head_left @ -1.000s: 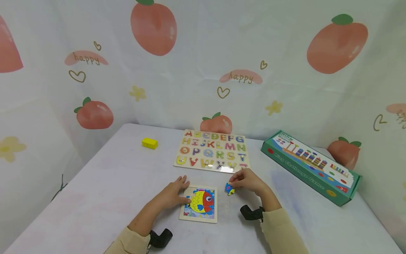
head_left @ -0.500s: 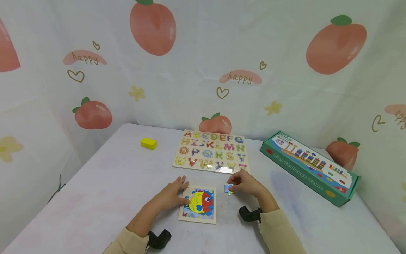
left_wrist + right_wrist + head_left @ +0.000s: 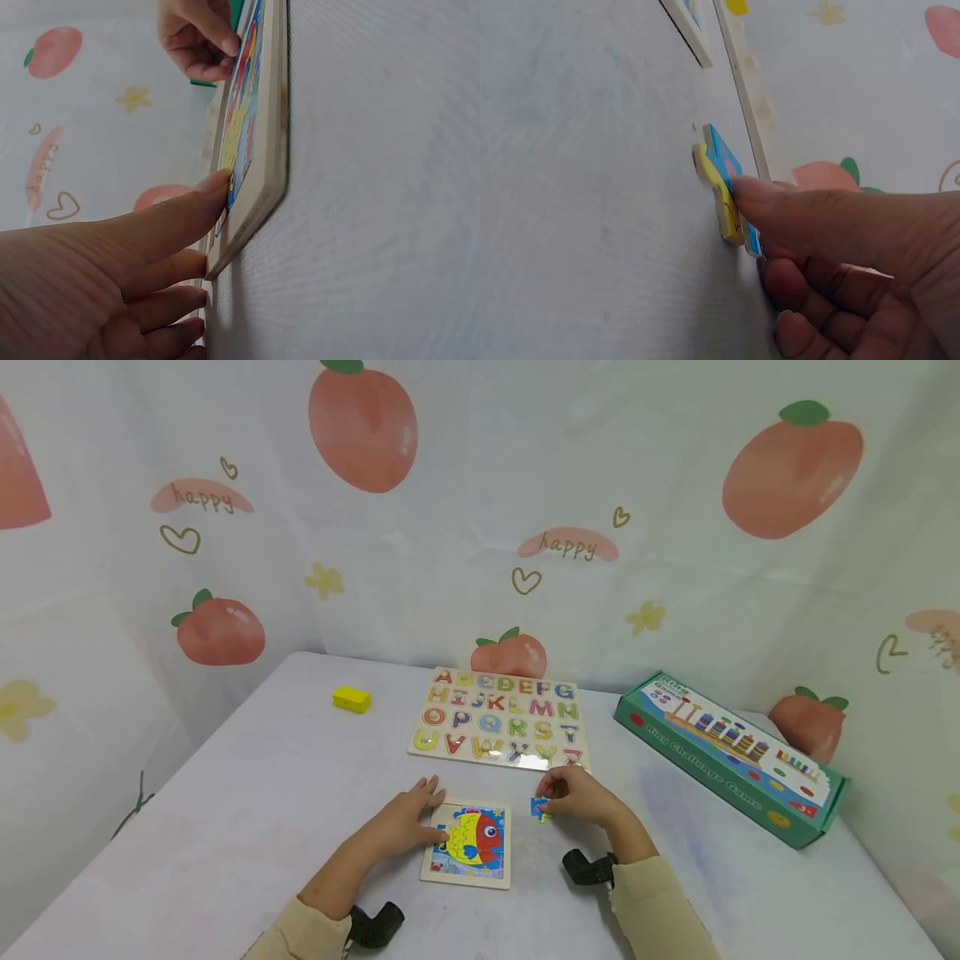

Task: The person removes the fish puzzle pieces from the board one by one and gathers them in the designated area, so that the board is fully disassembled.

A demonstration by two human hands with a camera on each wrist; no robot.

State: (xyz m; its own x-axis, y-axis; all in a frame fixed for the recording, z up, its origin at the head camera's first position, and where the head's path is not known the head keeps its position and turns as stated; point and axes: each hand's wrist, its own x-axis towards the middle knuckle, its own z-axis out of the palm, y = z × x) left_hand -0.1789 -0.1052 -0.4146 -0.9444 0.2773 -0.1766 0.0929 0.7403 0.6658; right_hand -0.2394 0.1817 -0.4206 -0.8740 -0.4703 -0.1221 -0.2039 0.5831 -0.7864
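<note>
My left hand point(image 3: 401, 822) lies at the left side of a square wooden fish jigsaw puzzle point(image 3: 465, 882), its fingers spread. In the left wrist view, the thumb point(image 3: 214, 182) rests on the picture near the frame, with the index fingertip at the frame's edge. The picture shows a yellow-bodied, red-headed fish on blue. To the right of the puzzle, my right hand point(image 3: 576, 796) pinches a loose blue-and-yellow puzzle piece point(image 3: 721, 153) between thumb and fingers. This piece is tilted close over the table, and the hand covers part of it.
Behind both hands lies a wooden alphabet board point(image 3: 498, 718). A yellow block point(image 3: 352, 698) sits at the back left. On the right stands a long green ring game box point(image 3: 731, 760). A printed cloth point(image 3: 435, 568) hangs behind the white table.
The puzzle piece in my right hand has tilted and turned slightly, while the hand itself has hardly shifted. My left hand stays on the fish puzzle.
</note>
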